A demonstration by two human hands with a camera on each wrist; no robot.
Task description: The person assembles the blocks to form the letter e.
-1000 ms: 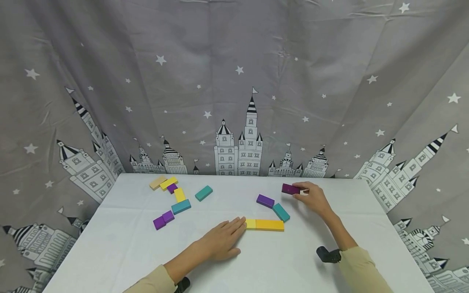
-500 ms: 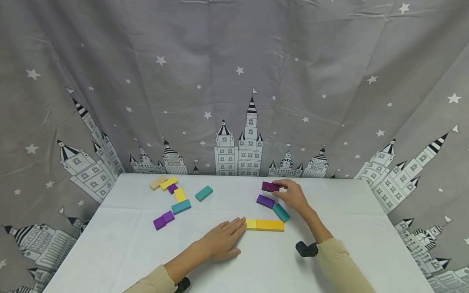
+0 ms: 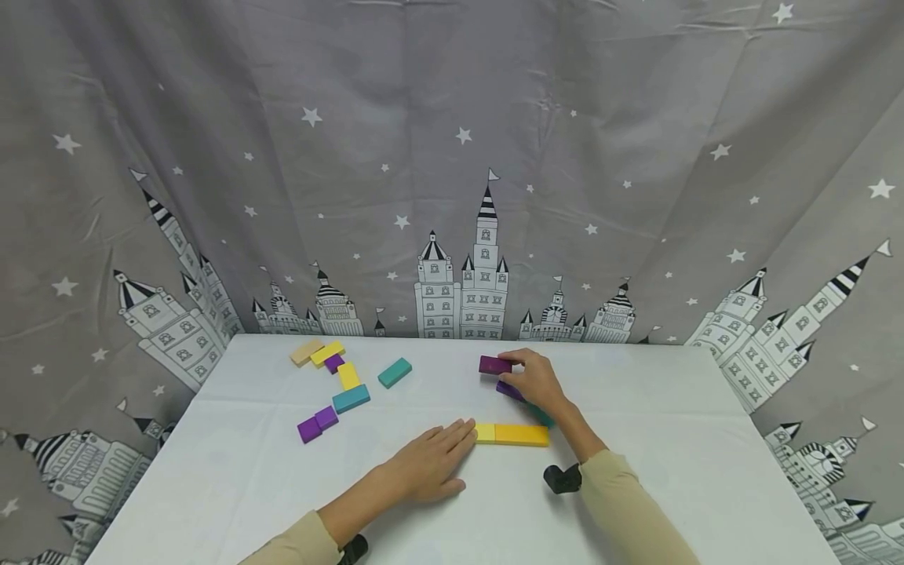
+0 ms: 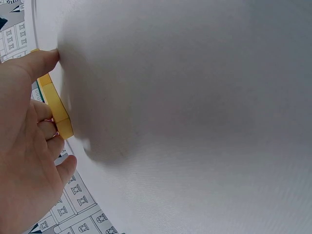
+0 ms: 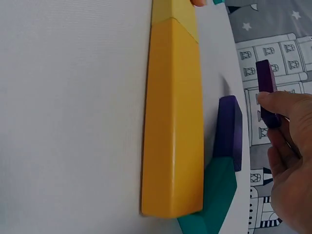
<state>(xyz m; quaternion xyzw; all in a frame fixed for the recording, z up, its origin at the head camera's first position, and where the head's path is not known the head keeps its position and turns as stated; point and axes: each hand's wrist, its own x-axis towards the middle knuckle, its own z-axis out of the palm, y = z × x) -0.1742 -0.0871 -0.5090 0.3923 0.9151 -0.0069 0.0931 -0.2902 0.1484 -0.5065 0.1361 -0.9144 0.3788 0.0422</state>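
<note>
In the head view my right hand (image 3: 537, 382) pinches a dark magenta block (image 3: 494, 365) between thumb and fingers, just behind a purple block (image 3: 508, 391). The right wrist view shows that held block (image 5: 265, 92) in front of the curtain, its shadow falling on the cloth. Part of the purple block and of a teal block (image 3: 541, 414) angled against it is hidden by my right hand. My left hand (image 3: 427, 467) lies flat with straight fingers, fingertips over the left end of a row made of a light yellow block (image 3: 485, 433) and a longer orange-yellow block (image 3: 521, 435).
At the back left, a crooked chain of yellow, tan, purple and teal blocks includes a teal block (image 3: 351, 399). Another teal block (image 3: 395, 373) lies apart, and two purple blocks (image 3: 318, 424) sit end to end. A grey castle-print curtain (image 3: 339, 173) rises behind the white table (image 3: 233, 471).
My right hand has carried the dark magenta block leftward, from the right of the purple block to behind its left end. The left hand stays in place.
</note>
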